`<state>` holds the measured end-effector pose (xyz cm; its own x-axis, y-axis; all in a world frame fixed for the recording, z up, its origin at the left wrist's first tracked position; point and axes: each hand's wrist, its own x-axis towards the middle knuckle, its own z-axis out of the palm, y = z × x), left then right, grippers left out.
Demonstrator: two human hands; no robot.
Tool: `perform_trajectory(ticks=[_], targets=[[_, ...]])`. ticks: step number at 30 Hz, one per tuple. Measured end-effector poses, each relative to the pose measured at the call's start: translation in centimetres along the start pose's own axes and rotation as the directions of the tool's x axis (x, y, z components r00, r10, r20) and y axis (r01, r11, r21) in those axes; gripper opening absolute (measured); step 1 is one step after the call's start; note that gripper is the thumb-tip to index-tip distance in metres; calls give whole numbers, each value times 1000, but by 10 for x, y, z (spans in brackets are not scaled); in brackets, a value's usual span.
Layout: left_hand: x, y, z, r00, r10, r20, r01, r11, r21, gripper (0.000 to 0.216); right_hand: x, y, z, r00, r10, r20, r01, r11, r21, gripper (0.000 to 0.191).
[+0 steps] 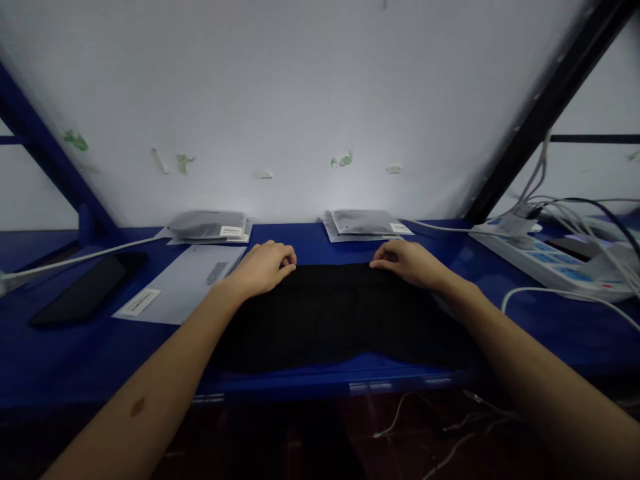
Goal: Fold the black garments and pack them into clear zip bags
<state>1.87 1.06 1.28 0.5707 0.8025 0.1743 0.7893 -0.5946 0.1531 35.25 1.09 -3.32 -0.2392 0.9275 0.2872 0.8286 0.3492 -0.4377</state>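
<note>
Black cloth (330, 313) spread on the near middle of the blue bench (90, 363); left hand (265, 268) has its fingers (288, 255) pinched together on the far left corner, right hand (413, 261) likewise far right, and a labelled plastic packet (183, 283) lies at left.
</note>
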Motion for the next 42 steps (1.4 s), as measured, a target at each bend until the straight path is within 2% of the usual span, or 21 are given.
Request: perform_trajectory(ticks=[9,42], targets=[[4,-6,12,999,16,-42,-17,1000,0,17,1,5,2,998,-33,-49,31,999,-42,17],[3,-5,13,1000,2,-24,-2,999,-37,18,-1,2,4,998,-34,-53,31,998,-47,18]])
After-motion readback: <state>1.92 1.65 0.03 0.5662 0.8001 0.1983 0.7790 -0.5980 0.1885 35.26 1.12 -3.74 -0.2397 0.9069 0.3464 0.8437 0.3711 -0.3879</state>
